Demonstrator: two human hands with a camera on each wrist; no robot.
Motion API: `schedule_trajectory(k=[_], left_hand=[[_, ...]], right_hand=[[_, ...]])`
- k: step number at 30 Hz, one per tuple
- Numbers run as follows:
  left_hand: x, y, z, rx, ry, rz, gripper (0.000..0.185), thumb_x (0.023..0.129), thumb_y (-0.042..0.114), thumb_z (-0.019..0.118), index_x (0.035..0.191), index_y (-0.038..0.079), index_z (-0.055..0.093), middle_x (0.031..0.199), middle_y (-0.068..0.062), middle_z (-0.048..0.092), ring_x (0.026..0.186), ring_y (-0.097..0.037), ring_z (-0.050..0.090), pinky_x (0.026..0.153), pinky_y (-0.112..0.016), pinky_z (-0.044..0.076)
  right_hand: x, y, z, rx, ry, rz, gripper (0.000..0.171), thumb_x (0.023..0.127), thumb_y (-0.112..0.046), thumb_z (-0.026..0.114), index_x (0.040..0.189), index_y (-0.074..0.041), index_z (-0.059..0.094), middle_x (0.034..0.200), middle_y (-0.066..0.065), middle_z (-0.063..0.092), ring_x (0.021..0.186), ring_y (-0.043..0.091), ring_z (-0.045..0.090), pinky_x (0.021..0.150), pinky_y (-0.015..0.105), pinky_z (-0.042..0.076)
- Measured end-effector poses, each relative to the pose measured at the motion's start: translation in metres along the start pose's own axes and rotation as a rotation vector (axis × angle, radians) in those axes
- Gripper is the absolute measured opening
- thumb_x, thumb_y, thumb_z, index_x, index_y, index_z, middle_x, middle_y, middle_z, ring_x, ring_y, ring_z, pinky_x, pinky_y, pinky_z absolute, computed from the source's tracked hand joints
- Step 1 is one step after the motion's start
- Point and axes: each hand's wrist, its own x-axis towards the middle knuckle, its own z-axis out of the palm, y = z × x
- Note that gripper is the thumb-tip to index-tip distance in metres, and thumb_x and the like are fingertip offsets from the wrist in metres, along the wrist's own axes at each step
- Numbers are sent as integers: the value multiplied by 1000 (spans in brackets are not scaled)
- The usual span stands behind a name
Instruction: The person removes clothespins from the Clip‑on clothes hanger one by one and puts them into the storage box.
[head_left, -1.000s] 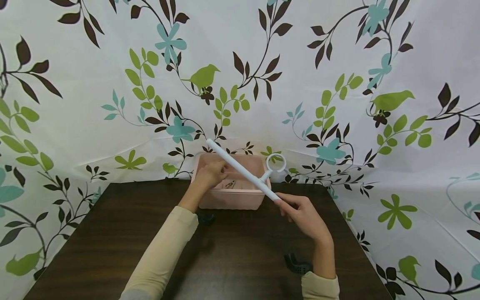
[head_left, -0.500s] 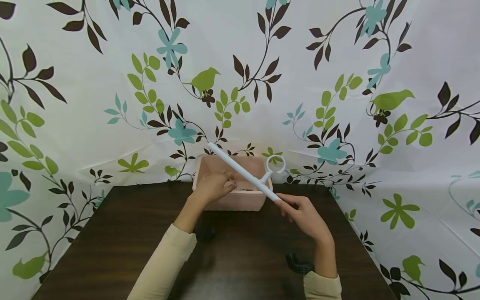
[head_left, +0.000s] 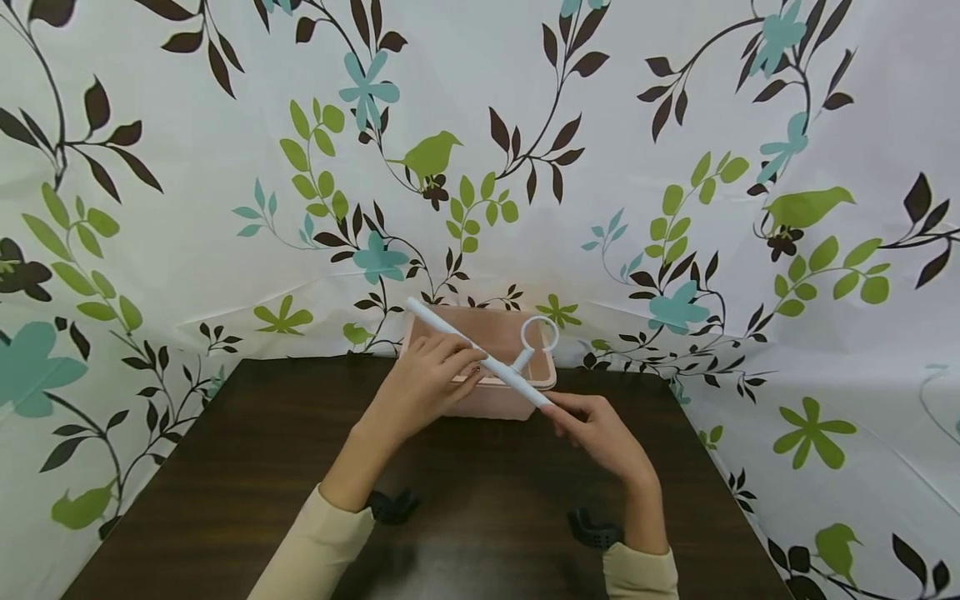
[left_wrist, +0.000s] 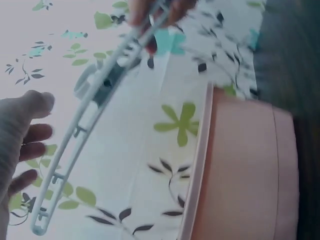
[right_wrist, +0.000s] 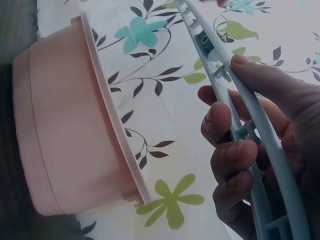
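Observation:
A long white plastic bar [head_left: 442,327] with a ring hook [head_left: 522,335] on a short stem is held slanted above a pink tub [head_left: 495,402]. My right hand [head_left: 600,429] grips the bar's near end; the right wrist view shows its fingers [right_wrist: 235,150] curled round the bar [right_wrist: 200,30]. My left hand [head_left: 427,383] rests its fingertips on the bar's middle. From the left wrist, the thumb and fingers [left_wrist: 30,135] are spread beside the bar [left_wrist: 80,132], not wrapped round it. What the tub holds is hidden.
The tub [left_wrist: 245,175] [right_wrist: 65,130] stands at the far edge of a dark wooden table [head_left: 480,500], against a white cloth backdrop [head_left: 675,125] printed with leaves and birds. Small black pieces show by each wrist [head_left: 390,504] [head_left: 592,529].
My left hand came up out of the tub and now touches the bar's middle. The right hand has lowered the bar a little toward the tub. The camera view shifted slightly.

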Motion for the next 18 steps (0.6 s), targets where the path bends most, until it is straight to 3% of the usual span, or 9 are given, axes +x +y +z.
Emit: schedule_trajectory(k=[3, 5, 7, 14, 18], left_hand=[[-6, -4, -5, 162, -10, -10, 54, 97, 34, 84, 146, 24, 64, 137, -5, 66, 124, -29, 63, 105, -50, 52], [-11, -7, -6, 212, -25, -38, 66, 93, 35, 87, 152, 25, 58, 144, -7, 61, 130, -31, 58, 109, -52, 48], [-16, -11, -7, 238, -24, -59, 72, 91, 35, 90, 153, 25, 57, 147, -8, 59, 133, -32, 55, 109, -54, 46], [-23, -26, -8, 227, 41, -78, 43, 87, 24, 93, 125, 20, 74, 132, -8, 68, 125, -31, 60, 106, -54, 45], [-27, -31, -12, 199, 6, -84, 40, 85, 23, 95, 120, 21, 78, 120, -1, 74, 116, -27, 65, 106, -52, 48]], right_hand=[[0, -3, 3, -12, -15, 12, 33, 109, -37, 66, 139, -26, 74, 83, 19, 67, 58, 31, 55, 54, 33, 52], [-1, -5, 4, -18, -27, 24, 34, 109, -39, 66, 139, -26, 74, 85, 20, 68, 61, 40, 56, 55, 34, 53], [-2, -7, 5, -26, -32, 38, 35, 108, -40, 66, 140, -26, 73, 85, 20, 68, 62, 41, 57, 55, 33, 53], [-5, -15, 7, -65, -46, 71, 39, 106, -45, 68, 140, -26, 74, 83, 10, 68, 63, 18, 59, 55, 34, 54], [-7, -21, 8, -82, -73, 80, 42, 104, -46, 71, 141, -25, 73, 84, 6, 68, 65, 15, 59, 57, 33, 54]])
